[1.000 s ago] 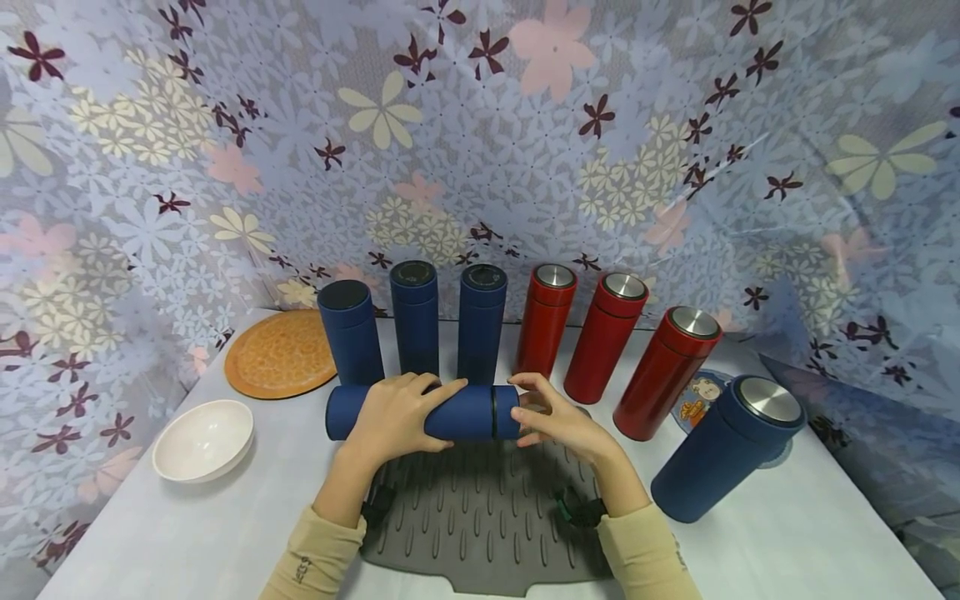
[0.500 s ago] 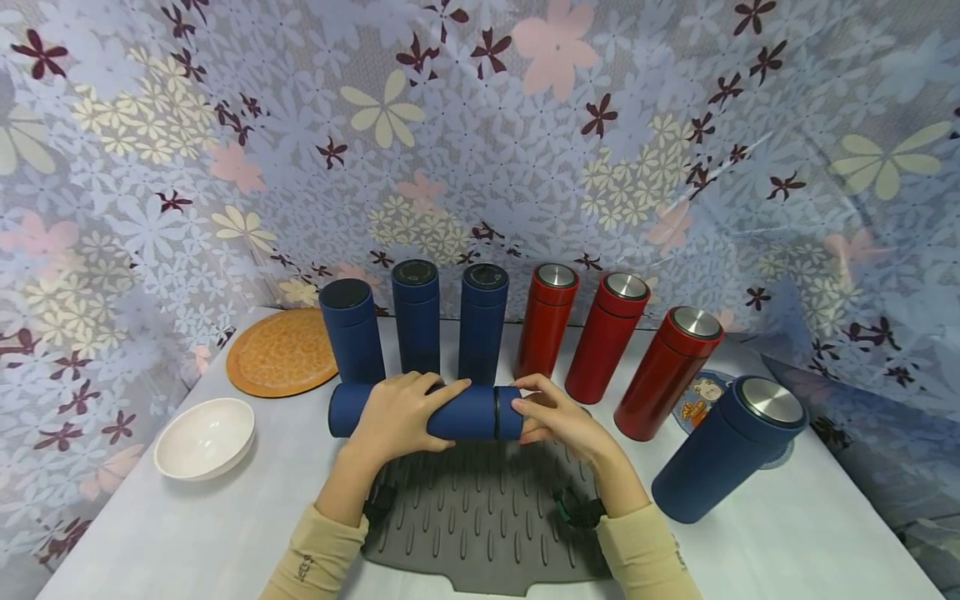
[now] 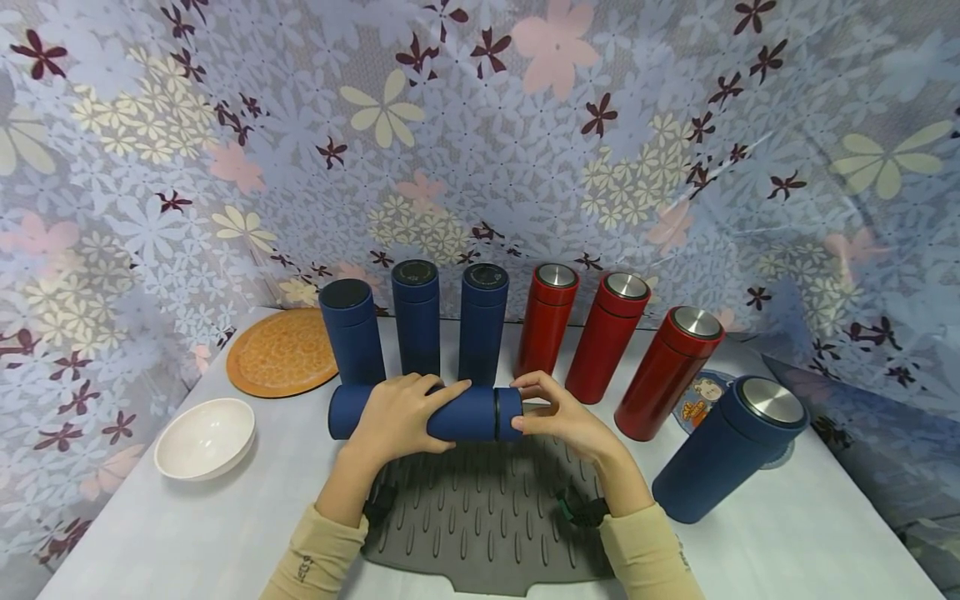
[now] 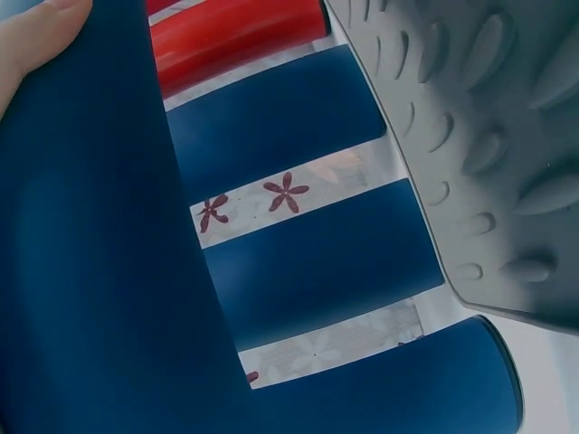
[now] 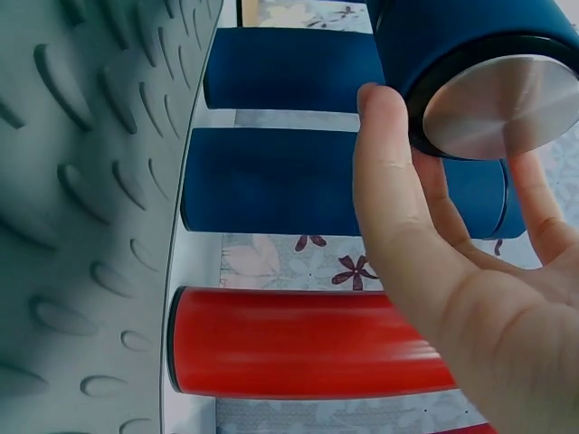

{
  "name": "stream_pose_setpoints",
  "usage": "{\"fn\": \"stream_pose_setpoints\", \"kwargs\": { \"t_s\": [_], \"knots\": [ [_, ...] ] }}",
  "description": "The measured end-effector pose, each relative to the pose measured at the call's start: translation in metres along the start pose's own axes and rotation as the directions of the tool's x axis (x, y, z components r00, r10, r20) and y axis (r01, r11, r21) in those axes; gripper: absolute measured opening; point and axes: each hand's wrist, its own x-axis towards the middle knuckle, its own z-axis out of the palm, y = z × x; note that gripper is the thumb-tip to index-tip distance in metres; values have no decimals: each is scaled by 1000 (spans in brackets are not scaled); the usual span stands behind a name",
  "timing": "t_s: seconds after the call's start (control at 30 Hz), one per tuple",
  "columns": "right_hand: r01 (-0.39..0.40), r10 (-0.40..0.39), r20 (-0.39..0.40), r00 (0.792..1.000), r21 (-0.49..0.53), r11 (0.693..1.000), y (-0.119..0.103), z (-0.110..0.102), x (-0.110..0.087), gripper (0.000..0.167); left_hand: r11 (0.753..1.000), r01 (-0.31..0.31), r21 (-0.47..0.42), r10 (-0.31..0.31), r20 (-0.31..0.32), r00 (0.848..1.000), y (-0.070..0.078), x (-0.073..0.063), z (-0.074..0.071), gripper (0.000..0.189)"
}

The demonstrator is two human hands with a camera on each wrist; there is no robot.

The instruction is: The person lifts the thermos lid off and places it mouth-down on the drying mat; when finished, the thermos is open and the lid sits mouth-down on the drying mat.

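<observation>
Blue flask (image 3: 474, 414), in left hand (image 3: 399, 418), seemingly raised

One pale beige long sleeve (image 3: 315, 557) at seven o'clock in the head view, plain fabric lightly creased, snug cuff above the wrist, with small dark lettering (image 3: 303, 569) set lengthwise, too small to read; beyond it the left hand (image 3: 401, 417), bare. One matching sleeve (image 3: 647, 554) at five o'clock, its similar dark print (image 3: 683, 553) at the fabric's three o'clock edge, partly turned from sight; right hand (image 3: 564, 423) likewise bare. Two compact wrist mounts: one black (image 3: 381, 502), at seven o'clock; one black with a dark green part (image 3: 582, 508), at five o'clock, finer details lost in shade
</observation>
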Motion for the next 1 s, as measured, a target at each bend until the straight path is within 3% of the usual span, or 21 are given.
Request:
{"fn": "stream_pose_setpoints", "kwargs": {
  "t_s": [0.2,0.4,0.63,1.0],
  "knots": [
    [-15,14,19,1000,15,1000,-3,1,0,56,1000,4,17,-4,-12,1000,-1,-2,1,82],
    [-125,125,24,992,24,992,-2,0,1,57,1000,-8,20,9,-33,999,-1,-1,1,82],
    [-200,200,-4,980,2,980,0,1,3,61,1000,-12,20,12,-7,1000,1,1,1,81],
    [-169,167,54,985,40,985,2,-6,1,58,999,-27,26,28,-7,1000,2,1,3,80]
  ]
}}
